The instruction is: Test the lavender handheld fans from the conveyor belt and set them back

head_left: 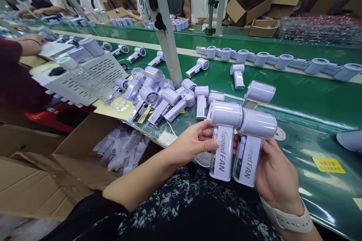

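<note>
Two lavender handheld fans with "Speed FAN" printed on their handles stand upright side by side before me. My left hand [202, 137] is closed on the left handheld fan [224, 150], its thumb against the handle's edge. Around the handle of the right handheld fan [249, 158] my right hand [278, 173] is wrapped; some of its fingers are hidden behind it. The heads of the two fans touch or nearly touch. Just behind them another lavender fan [260, 92] rests on the bench. A heap of similar fans [169, 98] lies to the left.
Fans stand in a row [261, 59] along the green conveyor [175, 45]. A slanted metal post [166, 41] rises beyond the heap. At lower left, an open carton [73, 158] holds bagged parts. A co-worker's sleeve [14, 71] is at left; a yellow label [328, 165] lies right.
</note>
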`<action>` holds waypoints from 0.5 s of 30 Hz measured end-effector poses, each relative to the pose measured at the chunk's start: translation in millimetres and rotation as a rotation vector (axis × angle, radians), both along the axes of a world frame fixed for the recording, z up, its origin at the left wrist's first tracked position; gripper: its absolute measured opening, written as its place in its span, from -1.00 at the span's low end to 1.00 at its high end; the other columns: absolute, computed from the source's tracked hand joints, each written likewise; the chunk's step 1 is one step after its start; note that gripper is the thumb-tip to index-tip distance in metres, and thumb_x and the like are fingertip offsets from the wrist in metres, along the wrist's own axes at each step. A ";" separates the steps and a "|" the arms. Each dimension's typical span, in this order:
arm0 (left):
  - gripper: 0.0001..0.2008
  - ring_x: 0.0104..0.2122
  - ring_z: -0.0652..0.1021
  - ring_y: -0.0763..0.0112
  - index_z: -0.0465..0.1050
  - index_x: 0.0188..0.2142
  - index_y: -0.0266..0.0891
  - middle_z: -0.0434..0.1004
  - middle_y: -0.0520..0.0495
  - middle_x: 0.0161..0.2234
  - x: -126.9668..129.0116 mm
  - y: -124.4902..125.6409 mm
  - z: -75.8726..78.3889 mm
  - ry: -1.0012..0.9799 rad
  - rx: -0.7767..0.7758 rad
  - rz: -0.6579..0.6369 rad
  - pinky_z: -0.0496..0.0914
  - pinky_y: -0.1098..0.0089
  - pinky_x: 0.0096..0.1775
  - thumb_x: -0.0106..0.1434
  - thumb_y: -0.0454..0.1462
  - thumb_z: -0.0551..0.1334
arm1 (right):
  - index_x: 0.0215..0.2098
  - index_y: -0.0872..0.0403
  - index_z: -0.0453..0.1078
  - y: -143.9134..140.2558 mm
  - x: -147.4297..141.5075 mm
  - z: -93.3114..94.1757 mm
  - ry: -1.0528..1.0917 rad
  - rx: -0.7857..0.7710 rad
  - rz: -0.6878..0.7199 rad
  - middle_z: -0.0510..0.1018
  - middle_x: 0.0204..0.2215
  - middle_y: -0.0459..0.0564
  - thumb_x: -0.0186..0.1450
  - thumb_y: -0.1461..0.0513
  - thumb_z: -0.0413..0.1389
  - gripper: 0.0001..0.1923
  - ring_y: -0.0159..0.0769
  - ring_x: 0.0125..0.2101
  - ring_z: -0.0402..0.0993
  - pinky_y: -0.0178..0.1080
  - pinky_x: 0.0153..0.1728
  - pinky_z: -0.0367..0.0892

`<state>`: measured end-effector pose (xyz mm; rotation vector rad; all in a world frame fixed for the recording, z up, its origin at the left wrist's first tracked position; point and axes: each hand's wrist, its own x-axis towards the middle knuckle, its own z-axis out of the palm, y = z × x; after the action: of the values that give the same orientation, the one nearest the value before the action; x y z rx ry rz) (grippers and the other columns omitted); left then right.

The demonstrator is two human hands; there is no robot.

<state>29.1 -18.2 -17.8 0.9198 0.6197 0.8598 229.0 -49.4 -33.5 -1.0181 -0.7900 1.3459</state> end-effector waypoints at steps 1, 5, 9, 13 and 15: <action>-0.41 -0.21 0.68 0.26 0.46 0.06 -0.26 0.70 -0.21 -0.15 -0.9 0.6 2.1 0.039 0.021 -0.003 0.53 0.35 -0.17 0.12 -0.08 0.53 | 0.20 -0.15 0.46 -0.2 0.7 -1.2 -0.017 0.027 0.019 0.73 -0.23 -0.01 0.50 0.10 0.02 -0.64 -0.05 -0.31 0.71 -0.01 -0.32 0.66; -0.52 -0.13 0.68 0.16 0.50 0.01 -0.27 0.69 -0.22 -0.12 -8.5 0.1 10.6 0.296 0.225 0.011 0.53 0.23 -0.07 0.16 -0.12 0.48 | 0.25 -0.09 0.38 -5.1 8.4 -5.7 -0.201 0.204 0.049 0.70 -0.08 0.09 0.46 0.11 0.08 -0.59 0.09 -0.09 0.67 0.13 -0.11 0.60; -0.79 0.08 0.63 0.11 0.56 -0.03 -0.15 0.69 -0.17 0.02 -13.4 -2.6 1.9 0.587 0.896 0.263 0.30 -0.03 0.30 0.36 -0.23 0.30 | 0.18 -0.13 0.37 -11.1 15.5 4.5 -0.431 0.519 0.107 0.61 0.12 0.07 0.26 0.16 0.38 -0.44 0.16 0.16 0.51 0.25 0.21 0.36; -0.78 0.08 0.61 0.29 0.49 0.03 -0.13 0.70 -0.09 -0.02 -12.5 -0.6 -16.4 0.563 1.501 0.524 0.08 -0.07 0.42 0.48 -0.31 0.12 | 0.30 -0.14 0.30 -10.1 16.7 16.1 -0.546 0.896 0.297 0.58 0.18 0.00 0.40 0.12 0.25 -0.47 0.04 0.22 0.47 0.19 0.34 0.22; -0.82 -0.11 0.61 0.31 0.51 -0.01 -0.15 0.70 -0.06 -0.21 -14.5 1.6 -16.9 0.559 1.569 0.517 0.24 -0.03 0.34 0.45 -0.27 0.19 | 0.40 -0.11 0.19 -12.5 24.9 14.0 -0.620 0.860 0.315 0.60 0.17 0.03 0.42 0.12 0.23 -0.37 -0.01 0.16 0.54 0.11 0.27 0.33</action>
<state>14.6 -16.6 -34.7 2.5451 0.5953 1.5940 253.9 -61.9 -19.5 -0.6033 -1.8563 0.7601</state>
